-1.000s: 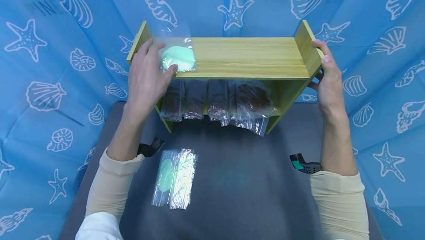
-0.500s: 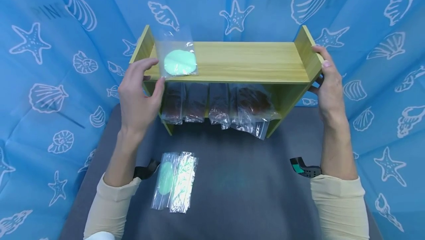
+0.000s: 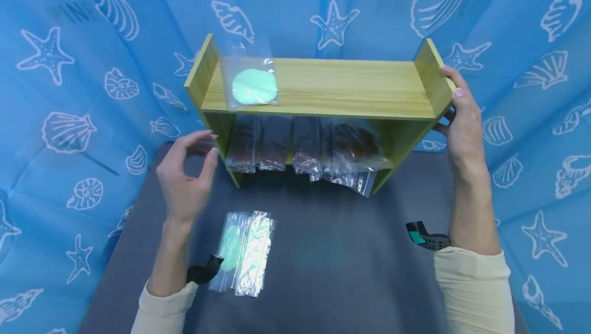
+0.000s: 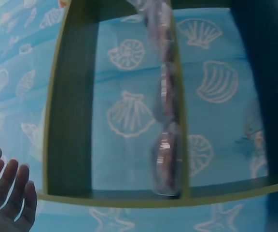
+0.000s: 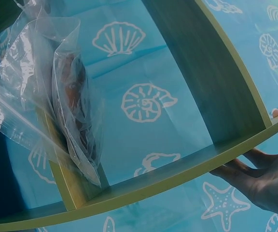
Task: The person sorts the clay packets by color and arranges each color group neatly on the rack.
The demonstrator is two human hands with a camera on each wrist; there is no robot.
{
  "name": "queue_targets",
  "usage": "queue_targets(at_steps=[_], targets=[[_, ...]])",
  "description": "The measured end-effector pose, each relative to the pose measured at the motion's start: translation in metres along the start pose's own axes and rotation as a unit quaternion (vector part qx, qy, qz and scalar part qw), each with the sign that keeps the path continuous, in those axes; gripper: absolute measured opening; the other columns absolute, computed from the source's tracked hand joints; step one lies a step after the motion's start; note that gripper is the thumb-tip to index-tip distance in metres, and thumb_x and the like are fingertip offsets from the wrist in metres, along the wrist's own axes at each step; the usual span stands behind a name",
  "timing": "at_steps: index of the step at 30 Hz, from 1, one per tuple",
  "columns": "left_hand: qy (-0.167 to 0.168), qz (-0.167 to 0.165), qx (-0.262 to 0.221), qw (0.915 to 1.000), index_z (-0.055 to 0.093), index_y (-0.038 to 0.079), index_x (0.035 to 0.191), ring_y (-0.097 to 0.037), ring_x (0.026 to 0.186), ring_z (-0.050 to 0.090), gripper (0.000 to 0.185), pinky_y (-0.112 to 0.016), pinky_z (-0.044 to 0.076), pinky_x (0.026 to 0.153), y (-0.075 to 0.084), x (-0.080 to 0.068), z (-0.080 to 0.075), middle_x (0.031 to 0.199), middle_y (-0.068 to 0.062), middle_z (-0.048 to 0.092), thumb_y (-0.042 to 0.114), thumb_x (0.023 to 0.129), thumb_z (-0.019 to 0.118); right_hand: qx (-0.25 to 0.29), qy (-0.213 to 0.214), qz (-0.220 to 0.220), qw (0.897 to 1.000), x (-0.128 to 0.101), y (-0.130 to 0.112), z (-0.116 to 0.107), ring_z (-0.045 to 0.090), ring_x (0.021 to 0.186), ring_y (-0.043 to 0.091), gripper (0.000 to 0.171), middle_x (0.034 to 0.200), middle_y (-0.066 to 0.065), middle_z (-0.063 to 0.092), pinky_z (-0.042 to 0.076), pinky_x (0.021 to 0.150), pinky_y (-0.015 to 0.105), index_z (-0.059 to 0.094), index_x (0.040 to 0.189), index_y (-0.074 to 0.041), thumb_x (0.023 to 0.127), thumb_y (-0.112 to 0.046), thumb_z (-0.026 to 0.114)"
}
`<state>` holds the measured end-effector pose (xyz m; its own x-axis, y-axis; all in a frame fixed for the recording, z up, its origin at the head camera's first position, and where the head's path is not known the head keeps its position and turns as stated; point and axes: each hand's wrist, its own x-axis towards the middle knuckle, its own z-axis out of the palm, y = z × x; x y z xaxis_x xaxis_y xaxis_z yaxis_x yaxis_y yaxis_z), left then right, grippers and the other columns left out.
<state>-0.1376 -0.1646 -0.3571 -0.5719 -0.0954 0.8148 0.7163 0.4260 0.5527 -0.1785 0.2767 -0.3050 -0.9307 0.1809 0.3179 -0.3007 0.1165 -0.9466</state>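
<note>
Filling the whole backdrop, a blue curtain [image 3: 388,5] patterned with white seashells hangs behind a dark grey surface [image 3: 351,277]. Upper centre, there's the wooden shelf [image 3: 346,85], its top board bare towards the right. Below that board, a row of clear bags with dark contents [image 3: 307,144], some ends poking out past the front edge! Over at right, the right hand [image 3: 465,134] grips the shelf's side panel. Centre left, the left hand [image 3: 185,182] holds nothing, thumb and loosely curved fingers apart, just beside the shelf. Lower left of centre, shiny flat packets [image 3: 253,257] lie side by side. And atop the shelf, at its left end, one clear bag with a pale green patch [image 3: 255,86].
</note>
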Motion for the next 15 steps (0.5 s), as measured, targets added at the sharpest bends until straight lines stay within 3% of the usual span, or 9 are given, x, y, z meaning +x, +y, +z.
queue_targets(at_steps=[10,15], targets=[[-0.015,-0.047,0.0,0.9988,0.066,-0.008,0.117,-0.022,0.088,0.066,0.034,-0.025,0.051,0.078,-0.016,-0.042,-0.006,0.101,-0.019,0.071,-0.008,0.083,0.069,0.007,-0.002,-0.005,1.0,0.001,0.0,0.0,0.05,0.102,0.028,0.043,0.13,0.011,0.041,0.053,0.068,0.025,0.054,0.143,-0.026,0.103,-0.035,0.039],[-0.039,-0.068,0.008,0.9968,0.065,-0.006,0.119,-0.019,0.087,0.065,0.037,-0.023,0.051,0.078,-0.022,-0.063,-0.009,0.102,-0.018,0.071,-0.009,0.082,0.07,0.005,0.0,-0.002,1.0,0.002,0.001,0.0,0.049,0.103,0.029,0.043,0.132,0.011,0.04,0.052,0.069,0.027,0.054,0.142,-0.026,0.103,-0.035,0.04]])
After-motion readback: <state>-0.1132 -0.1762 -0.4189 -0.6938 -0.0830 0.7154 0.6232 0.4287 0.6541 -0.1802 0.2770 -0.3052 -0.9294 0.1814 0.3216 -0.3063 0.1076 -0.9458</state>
